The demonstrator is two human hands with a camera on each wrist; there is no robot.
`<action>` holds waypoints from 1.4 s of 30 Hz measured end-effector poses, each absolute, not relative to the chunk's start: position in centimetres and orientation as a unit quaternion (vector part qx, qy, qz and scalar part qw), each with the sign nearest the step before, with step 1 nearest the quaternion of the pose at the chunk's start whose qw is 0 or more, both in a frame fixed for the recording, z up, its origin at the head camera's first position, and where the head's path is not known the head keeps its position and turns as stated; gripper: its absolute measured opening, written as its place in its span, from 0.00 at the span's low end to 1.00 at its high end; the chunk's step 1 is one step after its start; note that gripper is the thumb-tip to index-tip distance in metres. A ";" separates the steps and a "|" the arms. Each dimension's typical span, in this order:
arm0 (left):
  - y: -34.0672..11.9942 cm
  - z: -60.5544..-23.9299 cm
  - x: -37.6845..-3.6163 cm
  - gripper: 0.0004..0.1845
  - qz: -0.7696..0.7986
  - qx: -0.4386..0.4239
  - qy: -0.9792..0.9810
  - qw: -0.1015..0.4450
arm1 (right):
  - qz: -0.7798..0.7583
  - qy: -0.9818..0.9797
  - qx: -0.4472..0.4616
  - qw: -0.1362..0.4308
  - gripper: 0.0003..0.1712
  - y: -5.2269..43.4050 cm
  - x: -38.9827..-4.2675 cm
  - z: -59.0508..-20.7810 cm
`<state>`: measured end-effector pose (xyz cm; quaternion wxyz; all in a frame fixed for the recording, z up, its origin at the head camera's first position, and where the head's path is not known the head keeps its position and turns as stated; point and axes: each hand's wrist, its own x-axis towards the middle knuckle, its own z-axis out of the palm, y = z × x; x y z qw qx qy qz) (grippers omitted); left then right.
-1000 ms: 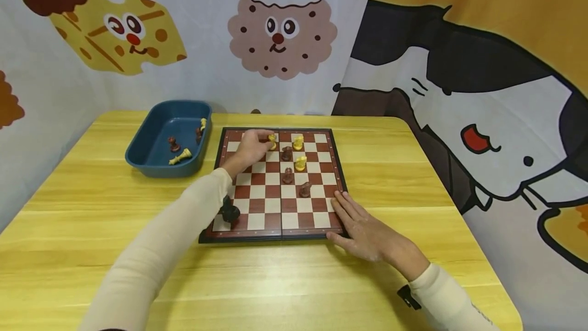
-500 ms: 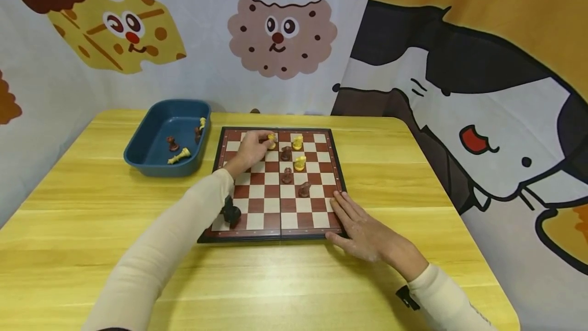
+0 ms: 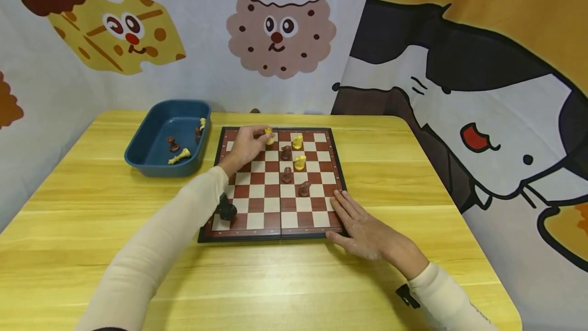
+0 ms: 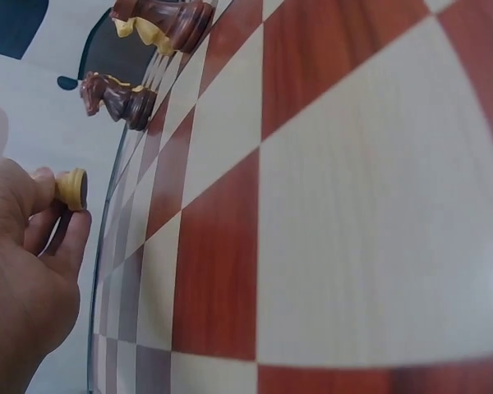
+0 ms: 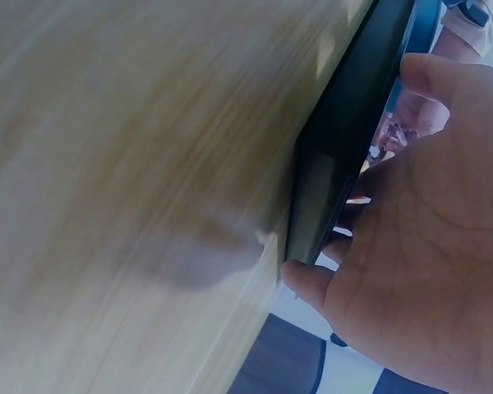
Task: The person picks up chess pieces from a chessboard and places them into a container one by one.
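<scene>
My left hand (image 3: pixel 245 146) pinches a yellow chess piece (image 3: pixel 269 137) between thumb and fingers over the far edge of the chessboard (image 3: pixel 264 206). The left wrist view shows the piece's round base (image 4: pixel 72 190) raised off the squares; fingers hide its upper part. To its right stand two yellow knights, one far back (image 3: pixel 297 141) and one nearer (image 3: pixel 300 162). Among them are three brown pieces: a far one (image 3: pixel 286 152), a middle one (image 3: pixel 287 174) and a near knight (image 3: pixel 304 188). My right hand (image 3: pixel 367 231) rests with extended fingers on the board's near right edge.
A blue tray (image 3: pixel 151 169) stands left of the board, with several brown and yellow pieces inside. The wooden table (image 3: pixel 285 280) extends around the board. A cartoon-printed curtain (image 3: pixel 197 65) hangs behind the table. A black wrist camera (image 3: pixel 227 210) covers the board's near left squares.
My left hand has shifted slightly left and away from me, carrying the yellow piece from its square toward the board's far edge. My right hand has stayed in place.
</scene>
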<state>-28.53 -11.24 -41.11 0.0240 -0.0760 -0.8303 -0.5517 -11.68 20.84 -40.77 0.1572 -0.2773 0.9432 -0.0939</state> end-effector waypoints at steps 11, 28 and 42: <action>-12.3 -40.8 -28.2 0.18 -0.558 -0.055 -0.828 0.019 | -0.097 0.943 -0.281 0.153 0.51 20.7 -11.6 -40.9; -14.0 -38.9 -26.8 0.17 -0.531 -0.085 -0.842 0.033 | -0.113 0.939 -0.288 0.147 0.50 20.6 -11.2 -40.1; -17.1 -37.6 -26.6 0.18 -0.599 -0.072 -0.797 0.020 | -0.106 0.937 -0.282 0.177 0.51 20.5 -11.4 -39.7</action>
